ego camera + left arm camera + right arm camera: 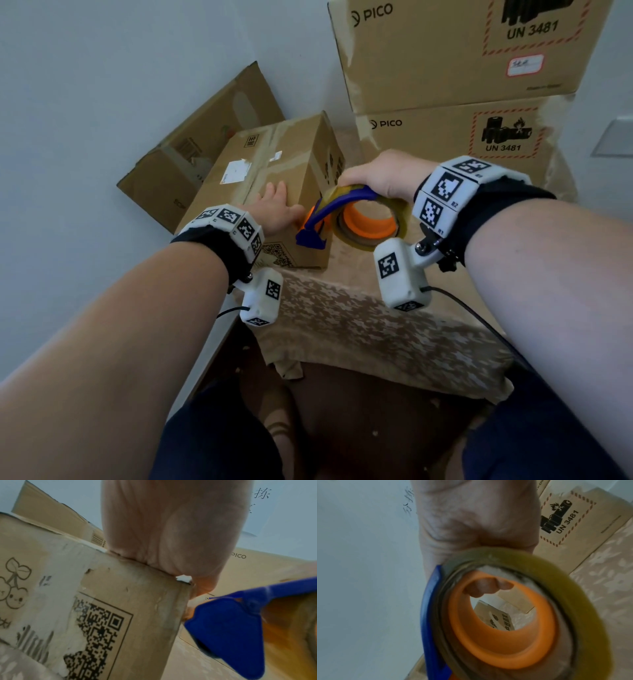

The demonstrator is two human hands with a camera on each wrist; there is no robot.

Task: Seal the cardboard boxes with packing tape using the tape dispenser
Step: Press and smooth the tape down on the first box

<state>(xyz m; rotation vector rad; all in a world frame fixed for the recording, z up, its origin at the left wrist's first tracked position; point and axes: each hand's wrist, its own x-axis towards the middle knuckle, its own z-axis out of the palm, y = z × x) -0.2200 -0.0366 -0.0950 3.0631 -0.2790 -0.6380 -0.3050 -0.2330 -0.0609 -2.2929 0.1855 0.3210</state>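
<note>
A small cardboard box with a QR code on its near end stands on the patterned cloth. My left hand lies flat on its top near the right edge, fingers straight, thumb at the corner. My right hand grips the tape dispenser from above: a blue frame, an orange core and a roll of clear tape. Its blue nose sits against the box's right side, close to my left thumb. My right fingertips show through the core.
Two large PICO boxes are stacked behind on the right. A flattened or tilted carton leans on the wall at the left. The cloth-covered table ends at a near edge above my legs.
</note>
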